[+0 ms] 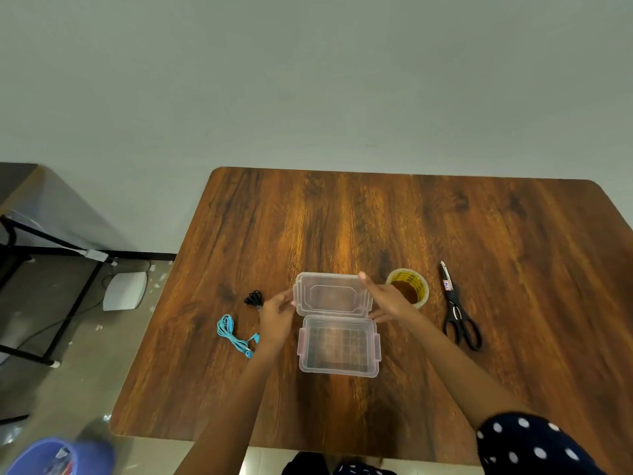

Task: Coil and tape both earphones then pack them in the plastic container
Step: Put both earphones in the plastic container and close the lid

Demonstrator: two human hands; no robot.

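A clear plastic container [339, 347] with pink side clips sits open and empty in the middle of the wooden table [479, 234]. Its clear lid [332, 295] is held just behind it by both hands: my left hand [275, 317] grips the lid's left edge and my right hand [388, 298] its right edge. A blue earphone [233, 334] lies loosely bundled on the table to the left of the container. A black earphone [254, 298] lies bunched a little farther back, beside my left hand.
A roll of clear tape [409, 286] stands right of the lid, partly behind my right hand. Black scissors [459, 310] lie farther right. Off the table's left edge are a black metal frame [51, 248], a white box [125, 291] on the floor and a blue bin [61, 457].
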